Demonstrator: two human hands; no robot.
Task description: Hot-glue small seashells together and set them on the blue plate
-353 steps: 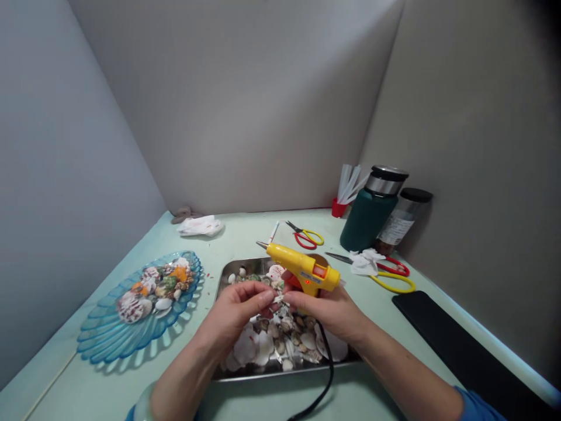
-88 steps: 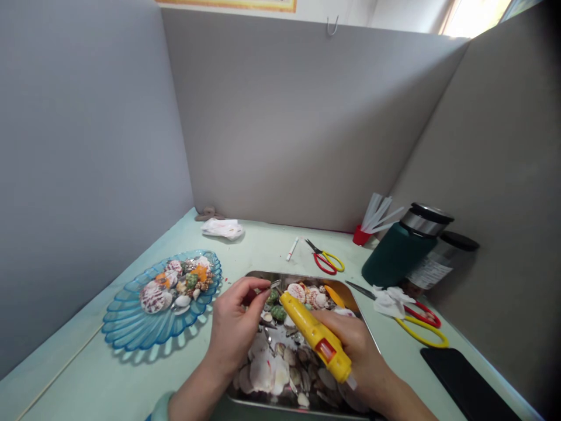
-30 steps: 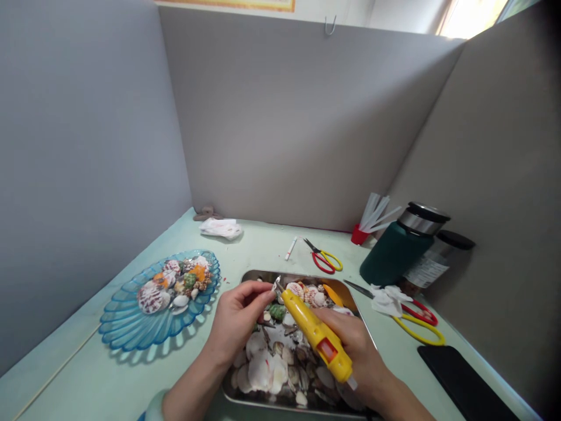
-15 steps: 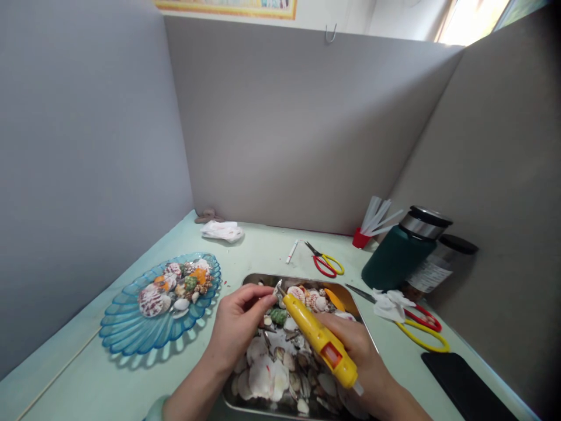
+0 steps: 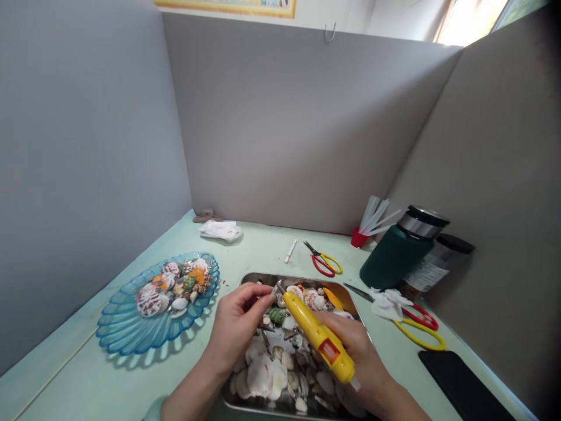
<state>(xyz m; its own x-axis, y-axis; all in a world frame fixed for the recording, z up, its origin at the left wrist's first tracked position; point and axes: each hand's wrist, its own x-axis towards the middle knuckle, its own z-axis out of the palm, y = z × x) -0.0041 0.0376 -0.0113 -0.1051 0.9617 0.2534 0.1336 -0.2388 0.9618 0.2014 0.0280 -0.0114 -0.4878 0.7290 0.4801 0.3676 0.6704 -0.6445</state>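
My right hand (image 5: 353,345) is wrapped round a yellow hot glue gun (image 5: 318,333), its nozzle pointing up and left. A clear glue stick pokes out of its rear end. Between thumb and fingertips, my left hand (image 5: 239,313) pinches a small whitish shell (image 5: 277,287), right at the nozzle's tip. Whether the nozzle touches the shell I cannot tell. Both hands are above a metal tray (image 5: 230,399) of assorted seashells. On the left stands a blue scalloped glass dish (image 5: 127,324) with shells clustered on it.
Two pairs of scissors lie on the table, one behind the tray (image 5: 323,262), the other right of it (image 5: 421,327) under crumpled tissue (image 5: 390,304). A green bottle (image 5: 397,254), a red cup (image 5: 359,238) of glue sticks and a black phone (image 5: 462,386) are at the right. Grey partitions enclose the table.
The view has shifted very slightly. Both hands keep their hold, with the glue gun's nozzle still at the small shell.
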